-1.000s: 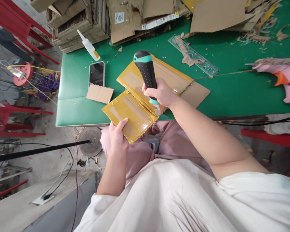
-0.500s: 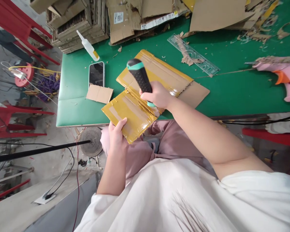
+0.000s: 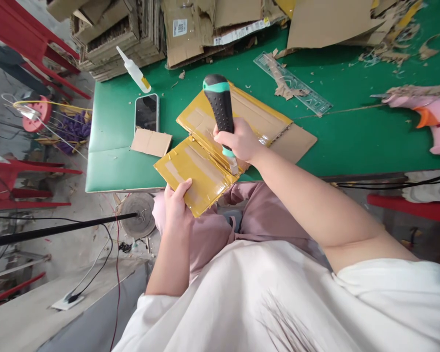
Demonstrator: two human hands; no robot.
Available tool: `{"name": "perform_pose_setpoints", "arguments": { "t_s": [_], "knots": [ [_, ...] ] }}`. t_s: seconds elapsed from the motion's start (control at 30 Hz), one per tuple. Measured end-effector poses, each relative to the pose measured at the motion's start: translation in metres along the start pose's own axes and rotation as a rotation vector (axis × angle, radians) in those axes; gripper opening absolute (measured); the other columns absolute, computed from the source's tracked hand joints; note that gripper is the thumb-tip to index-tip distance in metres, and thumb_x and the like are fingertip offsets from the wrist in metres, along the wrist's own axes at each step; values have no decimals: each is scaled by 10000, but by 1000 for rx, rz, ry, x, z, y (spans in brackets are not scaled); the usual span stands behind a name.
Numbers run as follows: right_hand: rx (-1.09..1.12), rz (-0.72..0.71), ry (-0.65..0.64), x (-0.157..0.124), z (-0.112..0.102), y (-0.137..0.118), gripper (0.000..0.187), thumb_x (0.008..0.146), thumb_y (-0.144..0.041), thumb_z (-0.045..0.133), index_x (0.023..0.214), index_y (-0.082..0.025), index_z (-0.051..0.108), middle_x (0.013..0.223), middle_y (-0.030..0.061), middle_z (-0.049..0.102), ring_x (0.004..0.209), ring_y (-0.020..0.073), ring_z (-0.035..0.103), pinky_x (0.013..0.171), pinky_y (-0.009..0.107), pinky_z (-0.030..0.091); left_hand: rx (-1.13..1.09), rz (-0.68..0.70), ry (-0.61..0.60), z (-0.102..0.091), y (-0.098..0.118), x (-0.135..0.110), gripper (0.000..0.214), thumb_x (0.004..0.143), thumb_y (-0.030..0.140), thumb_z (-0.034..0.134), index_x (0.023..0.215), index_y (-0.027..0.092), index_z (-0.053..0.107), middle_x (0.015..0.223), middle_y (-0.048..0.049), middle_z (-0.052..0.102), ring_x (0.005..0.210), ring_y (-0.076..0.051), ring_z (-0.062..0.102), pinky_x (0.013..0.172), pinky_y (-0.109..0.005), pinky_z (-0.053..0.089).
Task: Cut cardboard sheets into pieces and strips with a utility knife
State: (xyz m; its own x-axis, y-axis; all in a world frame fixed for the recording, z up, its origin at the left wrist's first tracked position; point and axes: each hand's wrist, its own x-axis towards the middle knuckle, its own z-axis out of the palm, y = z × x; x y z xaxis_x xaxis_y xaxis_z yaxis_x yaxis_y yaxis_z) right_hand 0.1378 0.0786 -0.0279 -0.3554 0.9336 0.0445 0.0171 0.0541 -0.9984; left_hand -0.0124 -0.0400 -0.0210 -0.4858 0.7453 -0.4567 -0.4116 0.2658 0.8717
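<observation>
My right hand (image 3: 238, 141) is wrapped round the black and teal handle of a knife (image 3: 220, 105). Its short flat metal blade points down at the fold of a piece of cardboard (image 3: 201, 171) covered in yellow packing tape. My left hand (image 3: 179, 203) pinches the near left edge of this taped cardboard, thumb on top and fingers underneath, where the corner overhangs the table. Beyond the fold, the other taped panel (image 3: 249, 105) lies on the green table (image 3: 110, 168), with a plain brown cardboard piece (image 3: 297, 144) partly under it.
At left are a phone (image 3: 147, 111), a small cardboard piece (image 3: 151, 142) and a glue bottle (image 3: 135, 71). Cardboard stacks (image 3: 117, 39) stand at the back. A clear ruler (image 3: 300, 88) with paper scraps and a pink glue gun (image 3: 429, 112) lie to the right.
The knife handle has swung right and become more upright, and its blade now shows at the fold. My left hand and the cardboard have hardly moved.
</observation>
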Motion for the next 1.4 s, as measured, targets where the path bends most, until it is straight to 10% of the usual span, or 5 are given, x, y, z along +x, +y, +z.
{"name": "perform_pose_setpoints", "arguments": {
  "t_s": [0.87,1.4],
  "knots": [
    [-48,51,-140,0,-1,-7,134,661,-198,516,594,-212,400,531,-47,312,511,90,286,498,278,221,-26,-21,0,-1,2,2,429,457,194,783,853,187,619,811,3,688,673,-148,642,688,-290,532],
    [-149,35,62,6,4,-3,153,725,-214,521,597,-208,437,531,-45,372,509,94,366,502,275,280,-30,-33,-18,-3,2,3,426,448,187,788,839,192,619,823,6,692,698,-152,644,685,-282,527]
  ]
}}
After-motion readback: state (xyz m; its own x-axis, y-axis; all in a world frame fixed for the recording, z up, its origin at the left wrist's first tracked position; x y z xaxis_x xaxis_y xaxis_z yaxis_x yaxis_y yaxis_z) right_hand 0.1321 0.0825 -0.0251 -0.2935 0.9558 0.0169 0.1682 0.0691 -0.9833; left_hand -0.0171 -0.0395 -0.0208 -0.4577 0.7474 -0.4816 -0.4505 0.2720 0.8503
